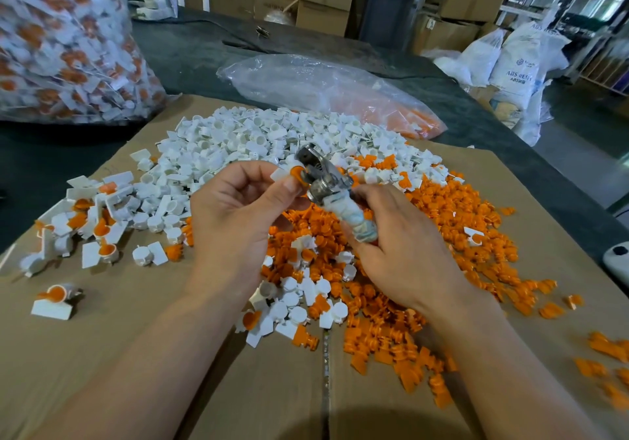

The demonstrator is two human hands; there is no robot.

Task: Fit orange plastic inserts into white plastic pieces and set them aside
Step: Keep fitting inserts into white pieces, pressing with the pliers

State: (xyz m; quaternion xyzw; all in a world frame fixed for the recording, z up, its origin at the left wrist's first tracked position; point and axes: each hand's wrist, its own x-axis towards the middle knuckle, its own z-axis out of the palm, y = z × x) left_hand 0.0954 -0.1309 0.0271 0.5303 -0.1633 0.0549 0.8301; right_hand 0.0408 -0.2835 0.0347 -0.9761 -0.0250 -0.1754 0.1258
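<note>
My left hand [238,208] pinches a white plastic piece [280,174] with an orange insert [298,171] seated in its cup. My right hand [398,235] grips the cloth-wrapped handle of a metal tool [321,181], whose jaws sit against the insert. Beneath the hands, a heap of loose orange inserts [442,235] spreads over the cardboard sheet [143,354]. A heap of empty white pieces [258,143] lies behind it. Several fitted pieces [92,225] lie at the left, and one fitted piece [56,298] sits alone nearer me.
A large clear bag of fitted pieces [68,45] stands at the back left. A flat clear bag holding orange inserts [326,92] lies behind the heaps on dark cloth. Cardboard boxes and white sacks [517,62] stand beyond the table. A white device [617,259] sits at the right edge.
</note>
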